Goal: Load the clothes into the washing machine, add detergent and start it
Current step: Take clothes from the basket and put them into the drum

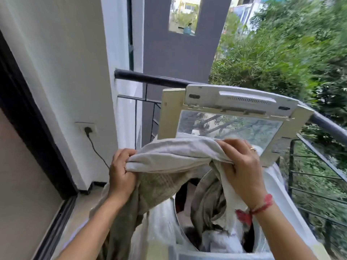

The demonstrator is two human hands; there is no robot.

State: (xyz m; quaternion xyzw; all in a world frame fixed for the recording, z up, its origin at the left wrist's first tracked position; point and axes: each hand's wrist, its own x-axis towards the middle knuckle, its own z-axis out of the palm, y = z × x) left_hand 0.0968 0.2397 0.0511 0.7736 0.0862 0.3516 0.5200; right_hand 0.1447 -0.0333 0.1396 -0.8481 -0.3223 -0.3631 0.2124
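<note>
A top-loading washing machine (276, 199) stands on a balcony with its lid (231, 117) raised upright. Its drum (216, 239) holds several pieces of clothing. I hold a large grey-beige cloth (169, 162) stretched above the drum opening. My left hand (121, 175) grips its left edge and my right hand (242, 166) grips its right part. The cloth's lower end hangs down over the machine's left side and partly into the drum. A red thread sits on my right wrist.
A black balcony railing (319, 181) runs behind and to the right of the machine, with trees beyond. On the left, a white wall carries a socket (87, 128) with a black cable plugged in. A dark sliding door frame (33, 117) stands at the far left.
</note>
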